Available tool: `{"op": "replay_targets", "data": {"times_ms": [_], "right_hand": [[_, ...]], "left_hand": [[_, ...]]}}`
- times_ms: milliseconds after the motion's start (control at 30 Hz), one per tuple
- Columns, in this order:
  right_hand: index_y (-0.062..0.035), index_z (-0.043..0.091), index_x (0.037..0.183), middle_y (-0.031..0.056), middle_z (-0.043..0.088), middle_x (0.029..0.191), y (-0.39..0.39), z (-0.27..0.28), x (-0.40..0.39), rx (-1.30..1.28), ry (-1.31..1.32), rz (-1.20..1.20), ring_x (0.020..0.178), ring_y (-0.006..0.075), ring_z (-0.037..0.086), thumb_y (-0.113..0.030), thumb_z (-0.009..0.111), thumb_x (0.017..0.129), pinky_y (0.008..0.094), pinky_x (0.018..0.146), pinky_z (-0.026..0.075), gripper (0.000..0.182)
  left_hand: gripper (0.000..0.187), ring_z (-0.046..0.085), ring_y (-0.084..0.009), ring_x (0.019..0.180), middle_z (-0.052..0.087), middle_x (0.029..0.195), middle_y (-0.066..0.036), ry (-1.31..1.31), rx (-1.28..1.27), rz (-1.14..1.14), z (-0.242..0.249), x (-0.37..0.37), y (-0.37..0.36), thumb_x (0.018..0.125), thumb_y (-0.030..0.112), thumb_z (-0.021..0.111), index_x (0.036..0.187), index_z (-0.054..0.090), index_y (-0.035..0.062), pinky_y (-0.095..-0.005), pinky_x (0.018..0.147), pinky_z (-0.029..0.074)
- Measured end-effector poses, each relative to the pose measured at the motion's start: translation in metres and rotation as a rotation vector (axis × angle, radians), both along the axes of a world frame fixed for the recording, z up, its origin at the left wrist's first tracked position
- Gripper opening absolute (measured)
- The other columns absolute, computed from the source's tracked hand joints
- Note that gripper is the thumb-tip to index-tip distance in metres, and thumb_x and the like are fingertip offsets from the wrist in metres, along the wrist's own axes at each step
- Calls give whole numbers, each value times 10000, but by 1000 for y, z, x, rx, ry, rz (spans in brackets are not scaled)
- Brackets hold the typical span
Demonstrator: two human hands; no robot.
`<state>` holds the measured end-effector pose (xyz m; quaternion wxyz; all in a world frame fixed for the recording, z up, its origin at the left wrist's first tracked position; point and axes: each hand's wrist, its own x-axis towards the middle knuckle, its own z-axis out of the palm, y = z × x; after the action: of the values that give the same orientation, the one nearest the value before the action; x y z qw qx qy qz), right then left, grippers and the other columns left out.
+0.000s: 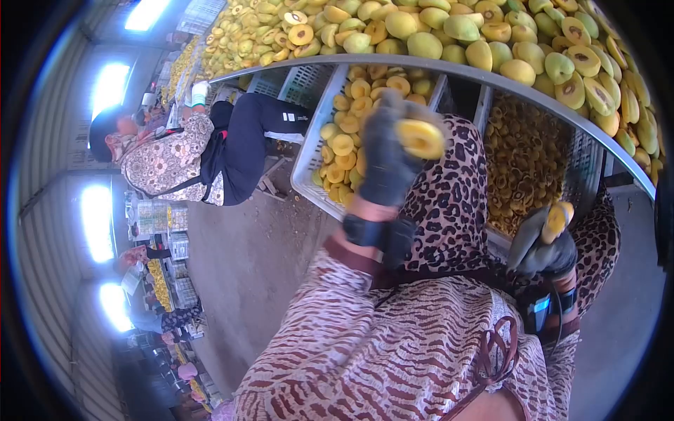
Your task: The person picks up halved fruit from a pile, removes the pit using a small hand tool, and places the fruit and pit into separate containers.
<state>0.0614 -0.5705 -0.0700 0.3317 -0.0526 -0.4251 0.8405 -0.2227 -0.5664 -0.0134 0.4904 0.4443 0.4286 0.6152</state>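
My left hand (pixel 390 151), in a dark glove and blurred by motion, holds a halved yellow fruit (pixel 421 139) above the edge of a white crate (pixel 316 179) of fruit halves (pixel 342 144). Lower at the right, my right hand (pixel 544 245), in a grey and black glove, is closed on a yellow fruit piece (pixel 558 219). It is near a crate of small brown and orange pieces (pixel 523 161). Whole and cut yellow-green fruit (pixel 425 45) is heaped on the metal-edged table (pixel 533 100) above both crates.
At the left a co-worker (pixel 168 151) in a patterned top sits by the table, with one gloved hand at its edge. Other people (pixel 140 281) and stacked crates (pixel 152 217) line the wall. A wooden piece (pixel 270 184) lies on the concrete floor (pixel 246 259).
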Motion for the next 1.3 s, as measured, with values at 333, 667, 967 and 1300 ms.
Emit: {"op": "replay_targets", "data": {"times_ms": [333, 667, 967, 1300], "right_hand": [[61, 651, 839, 39, 547, 551, 0, -19, -16, -485, -477, -241, 417, 105, 473, -70, 681, 708, 240, 376, 369, 188], [-14, 685, 829, -1, 621, 659, 29, -50, -18, 318, -1092, -350, 551, 95, 561, -74, 651, 822, 262, 506, 450, 70], [2, 684, 826, 8, 593, 629, 41, 27, 13, -66, -658, -531, 459, 90, 524, -71, 640, 806, 233, 441, 418, 88], [14, 657, 972, 14, 627, 709, 19, 12, -21, 82, -525, -664, 647, 66, 553, -75, 680, 815, 257, 580, 468, 182]], "left_hand": [[502, 645, -308, 958, 689, 1012, -87, 848, -413, 414, -229, -250, -155, 987, 410, 525, 1297, 534, 16, -384, 827, 517], [365, 593, -304, 1098, 640, 1167, -145, 1246, 506, 332, 18, -69, 163, 799, 125, 705, 1151, 653, 42, -410, 958, 456], [417, 618, -262, 1086, 607, 1192, -160, 317, 8, -187, 52, -7, 213, 884, 102, 628, 1277, 534, -1, -390, 906, 547], [575, 621, -252, 1070, 608, 1205, -173, -271, -306, -241, 0, 116, 47, 1045, 436, 362, 1353, 446, -42, -339, 950, 513]]}}
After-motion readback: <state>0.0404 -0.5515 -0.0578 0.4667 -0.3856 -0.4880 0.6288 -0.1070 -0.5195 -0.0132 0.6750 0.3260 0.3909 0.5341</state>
